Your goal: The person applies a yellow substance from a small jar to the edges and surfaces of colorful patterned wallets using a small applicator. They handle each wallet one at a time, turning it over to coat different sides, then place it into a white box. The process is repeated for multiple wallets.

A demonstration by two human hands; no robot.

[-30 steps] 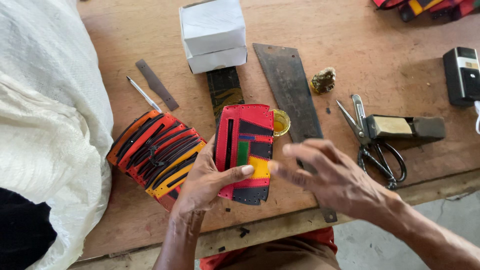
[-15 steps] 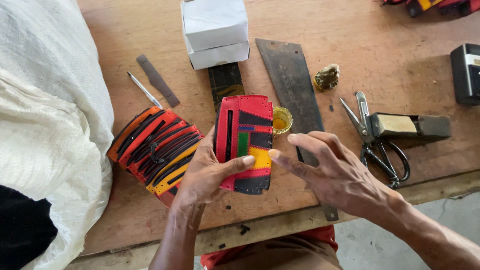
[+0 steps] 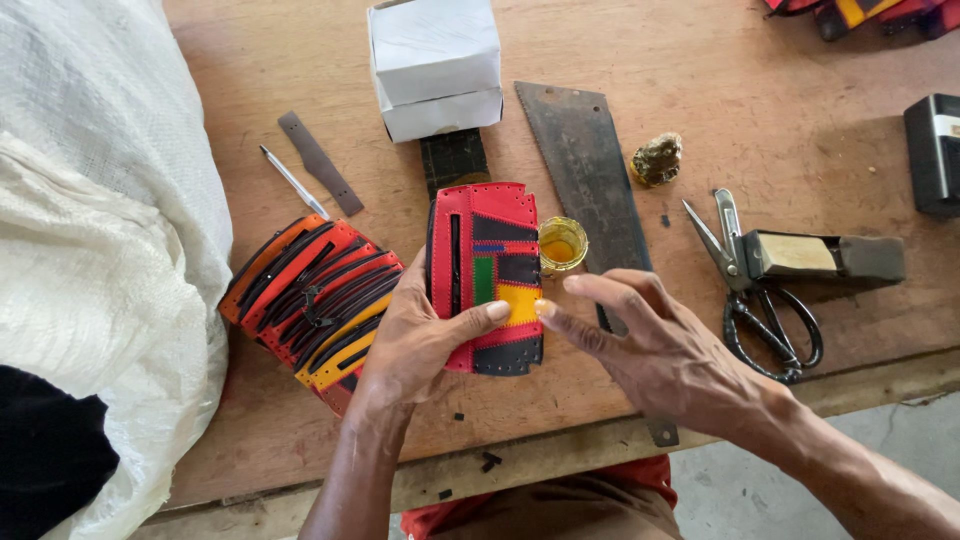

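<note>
Gripping the patchwork wallet (image 3: 487, 275) in the left hand (image 3: 420, 340), thumb pressed across its face, long axis twelve to six. Hovering at four o'clock, right hand (image 3: 660, 350), fingers spread, forefinger nearly touching the yellow patch.

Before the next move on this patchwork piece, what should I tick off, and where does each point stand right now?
1. Left hand grips the patchwork piece, thumb across its front: ok.
2. Right hand is at the piece, a fingertip at its yellow patch: ok.
3. Small cup of yellow liquid stands upright right beside the piece: ok, but close to the fingers.
4. Scissors lie apart from both hands: ok.
5. Stack of finished pieces sits beside the left wrist, undisturbed: ok.
6. Whether the seams are glued down: cannot tell.
</note>
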